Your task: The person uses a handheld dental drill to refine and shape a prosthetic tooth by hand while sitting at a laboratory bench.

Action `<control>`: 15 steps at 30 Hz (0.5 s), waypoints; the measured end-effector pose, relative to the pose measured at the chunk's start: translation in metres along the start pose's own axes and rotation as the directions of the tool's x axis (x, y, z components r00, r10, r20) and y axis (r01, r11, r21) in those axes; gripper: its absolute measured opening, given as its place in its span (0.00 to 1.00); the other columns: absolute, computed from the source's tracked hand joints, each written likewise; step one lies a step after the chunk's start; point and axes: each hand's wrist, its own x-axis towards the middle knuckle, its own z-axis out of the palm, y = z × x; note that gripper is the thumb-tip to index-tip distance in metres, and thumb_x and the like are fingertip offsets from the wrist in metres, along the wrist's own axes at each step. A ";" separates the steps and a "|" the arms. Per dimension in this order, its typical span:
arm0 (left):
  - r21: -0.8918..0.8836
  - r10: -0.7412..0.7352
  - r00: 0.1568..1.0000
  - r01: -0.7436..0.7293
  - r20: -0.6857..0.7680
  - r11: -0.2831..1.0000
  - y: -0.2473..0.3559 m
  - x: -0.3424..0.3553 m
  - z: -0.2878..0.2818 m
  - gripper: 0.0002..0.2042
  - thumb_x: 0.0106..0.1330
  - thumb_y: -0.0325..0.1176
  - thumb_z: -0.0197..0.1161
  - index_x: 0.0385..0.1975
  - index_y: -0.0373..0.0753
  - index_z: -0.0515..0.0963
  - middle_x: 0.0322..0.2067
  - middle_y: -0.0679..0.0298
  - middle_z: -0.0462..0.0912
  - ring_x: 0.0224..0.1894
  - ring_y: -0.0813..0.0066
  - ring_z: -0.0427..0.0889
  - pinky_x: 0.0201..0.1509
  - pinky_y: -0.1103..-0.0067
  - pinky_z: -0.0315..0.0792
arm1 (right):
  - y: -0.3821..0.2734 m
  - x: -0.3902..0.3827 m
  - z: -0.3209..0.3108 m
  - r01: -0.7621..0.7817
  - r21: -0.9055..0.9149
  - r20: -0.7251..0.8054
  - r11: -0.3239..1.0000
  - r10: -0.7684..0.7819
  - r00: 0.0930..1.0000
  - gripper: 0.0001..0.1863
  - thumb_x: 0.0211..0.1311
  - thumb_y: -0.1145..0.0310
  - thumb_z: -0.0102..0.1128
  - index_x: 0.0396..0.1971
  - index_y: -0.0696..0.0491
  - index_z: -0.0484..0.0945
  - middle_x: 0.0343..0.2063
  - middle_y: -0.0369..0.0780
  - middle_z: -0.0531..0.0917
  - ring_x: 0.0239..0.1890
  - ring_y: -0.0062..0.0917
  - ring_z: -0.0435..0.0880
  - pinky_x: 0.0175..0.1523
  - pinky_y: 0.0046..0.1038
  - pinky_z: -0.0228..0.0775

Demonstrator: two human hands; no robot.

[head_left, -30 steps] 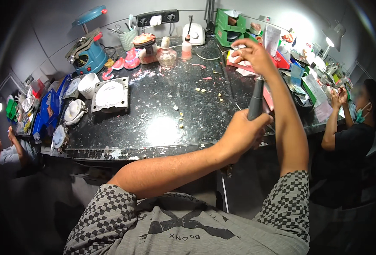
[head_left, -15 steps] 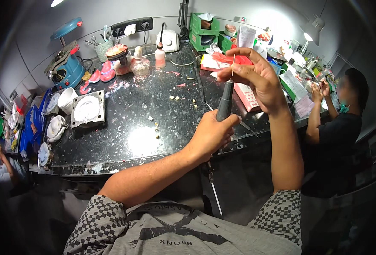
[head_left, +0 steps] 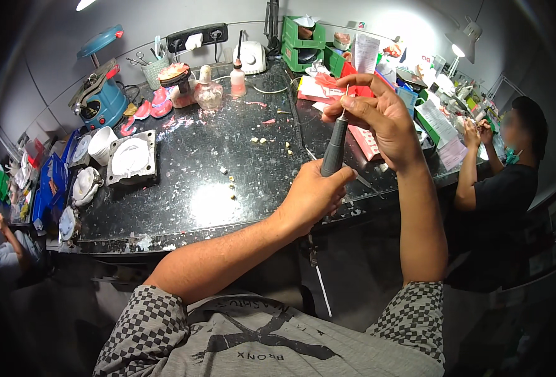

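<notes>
My left hand (head_left: 314, 195) is wrapped round the dark grey body of a dental handpiece (head_left: 334, 149), which stands nearly upright with its nose pointing away from me. At its top end is a thin metal bur (head_left: 347, 92). The thumb and fingers of my right hand (head_left: 388, 125) close round the bur just above the nose, while the index finger curls over its tip. Part of the bur is hidden behind these fingers. Beyond my right hand lie red and white packets (head_left: 322, 88).
Several small tooth-coloured pieces (head_left: 263, 140) lie on the black bench (head_left: 196, 157). A plaster-filled metal flask (head_left: 131, 157) and white cup (head_left: 102, 146) stand left, near a blue machine (head_left: 105, 94). Bottles (head_left: 237, 81) and green bins (head_left: 302, 43) line the back. A co-worker (head_left: 504, 169) sits right.
Both hands keep almost the same pose on the handpiece and bur. A little less of the bur shows between my right fingers. The view has shifted slightly.
</notes>
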 end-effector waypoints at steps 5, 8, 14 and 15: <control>0.039 -0.007 1.000 0.008 -0.030 0.999 -0.002 0.002 0.001 0.08 0.63 0.33 0.60 0.25 0.39 0.71 0.13 0.73 0.64 0.13 0.85 0.62 0.17 0.84 0.58 | 0.009 -0.003 -0.008 -0.005 -0.037 -0.028 0.999 0.003 1.000 0.12 0.68 0.69 0.54 0.47 0.59 0.73 0.35 0.46 0.84 0.40 0.27 0.85 0.52 0.30 0.76; 0.024 0.025 0.999 -0.024 -0.022 0.999 -0.003 0.003 0.001 0.08 0.64 0.33 0.60 0.24 0.39 0.71 0.13 0.73 0.64 0.13 0.85 0.62 0.17 0.84 0.58 | 0.019 -0.005 -0.006 0.060 -0.056 -0.057 0.997 -0.063 0.996 0.14 0.70 0.63 0.52 0.41 0.59 0.79 0.36 0.42 0.84 0.41 0.25 0.84 0.54 0.28 0.75; 0.044 0.066 0.998 -0.067 0.013 0.997 -0.006 0.011 -0.001 0.06 0.63 0.30 0.61 0.30 0.37 0.73 0.14 0.72 0.66 0.13 0.85 0.63 0.16 0.85 0.58 | 0.024 -0.013 -0.008 -0.011 -0.370 -0.160 0.929 -0.052 0.986 0.19 0.65 0.53 0.60 0.32 0.57 0.81 0.31 0.39 0.84 0.35 0.19 0.82 0.42 0.20 0.72; 0.101 0.111 0.994 -0.112 0.014 0.989 -0.007 0.012 -0.002 0.05 0.62 0.29 0.61 0.30 0.37 0.72 0.15 0.73 0.66 0.14 0.86 0.63 0.16 0.85 0.58 | 0.021 -0.019 -0.002 -0.120 -0.532 -0.153 0.838 0.044 0.987 0.22 0.63 0.50 0.61 0.29 0.57 0.80 0.26 0.39 0.83 0.31 0.19 0.81 0.37 0.21 0.70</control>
